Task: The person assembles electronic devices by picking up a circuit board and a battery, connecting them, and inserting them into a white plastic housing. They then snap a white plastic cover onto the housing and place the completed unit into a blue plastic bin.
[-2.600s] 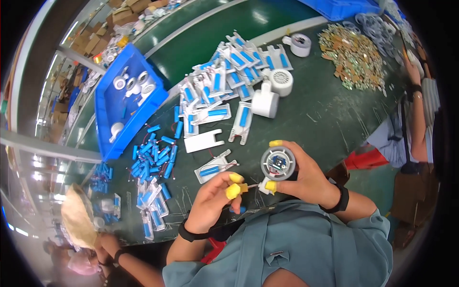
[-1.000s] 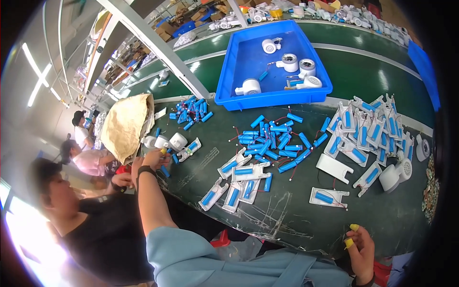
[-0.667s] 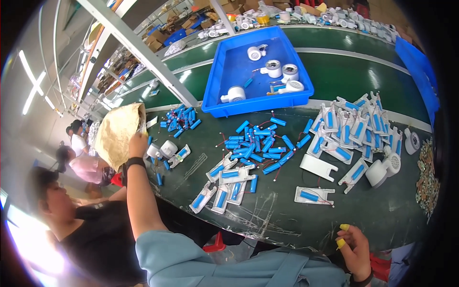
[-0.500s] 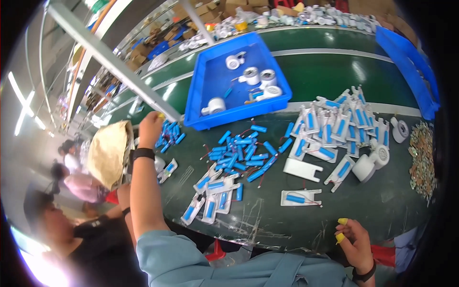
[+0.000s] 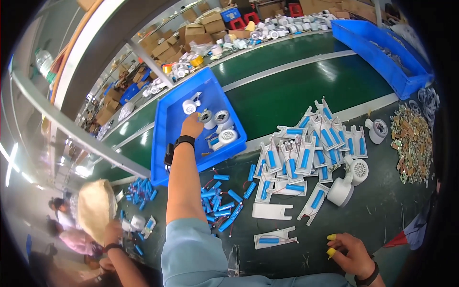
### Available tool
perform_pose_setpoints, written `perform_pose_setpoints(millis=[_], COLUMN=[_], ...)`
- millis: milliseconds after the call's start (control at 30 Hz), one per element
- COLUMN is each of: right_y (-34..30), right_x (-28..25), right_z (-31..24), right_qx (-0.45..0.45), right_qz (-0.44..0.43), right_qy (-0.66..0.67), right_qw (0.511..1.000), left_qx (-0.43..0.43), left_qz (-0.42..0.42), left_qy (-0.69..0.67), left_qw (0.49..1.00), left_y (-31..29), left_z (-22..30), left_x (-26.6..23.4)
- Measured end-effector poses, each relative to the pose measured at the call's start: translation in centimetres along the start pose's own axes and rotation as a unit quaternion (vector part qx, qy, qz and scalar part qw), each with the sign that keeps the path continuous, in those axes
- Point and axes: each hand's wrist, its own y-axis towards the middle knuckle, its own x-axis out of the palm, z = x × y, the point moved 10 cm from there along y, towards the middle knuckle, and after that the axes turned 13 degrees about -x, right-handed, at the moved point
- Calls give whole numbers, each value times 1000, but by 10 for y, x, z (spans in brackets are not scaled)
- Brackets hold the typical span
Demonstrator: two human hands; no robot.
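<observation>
My left hand (image 5: pixel 192 126) reaches into a blue tray (image 5: pixel 160 138), over the white round fan-like units inside it. Its fingers are mostly hidden, so any grip cannot be made out. Closest to it are a white unit (image 5: pixel 206 119) with a dark round end and another (image 5: pixel 190 106) farther back. My right hand (image 5: pixel 352 253), with yellow finger covers on thumb and a finger, rests low over the dark table, thumb and finger apart and nothing between them. Left of it lies a white plate (image 5: pixel 287 236) with a blue cylindrical battery (image 5: pixel 269 240).
A heap of white plates with blue batteries (image 5: pixel 306 158) lies mid-right, beside white housings (image 5: pixel 341 191). Loose blue batteries (image 5: pixel 222 206) sit near my left forearm. Small circuit boards (image 5: pixel 412 143) are piled right. Another blue tray (image 5: pixel 404 91) stands beyond. A co-worker's hand (image 5: pixel 112 233) is at left.
My left hand has moved from beside the small battery pile at left into the blue tray. The view has shifted; my right hand remains low at the table's near side.
</observation>
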Motion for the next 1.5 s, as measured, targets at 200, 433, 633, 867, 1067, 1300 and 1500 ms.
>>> perform_pose_setpoints(millis=[200,433,633,867,1067,1300,1500], right_y=[10,13,-1,-1,1,-7,-28], right_x=[0,-1,3,12,30,40,16], right_z=[1,-3,-11,-50,-94,-47,-15], right_qx=[-2,-17,-76,-149,-224,-79,-65], right_qz=[-27,-20,-27,-29,-31,12,61], right_qy=[-30,-30,-50,4,139,379,468], right_qw=[999,999,996,988,964,922,879], left_qx=[65,-61,-21,122,108,323,76], left_qz=[-42,21,-22,-182,-355,-275,-500], left_qy=[64,-30,-431,-532,-484,-313,-488], left_qw=[995,997,902,818,792,850,711], left_y=[20,11,-70,-243,-383,-465,-478], left_z=[34,-19,-11,83,166,220,175], left_x=[34,-6,-117,-157,-96,-22,52])
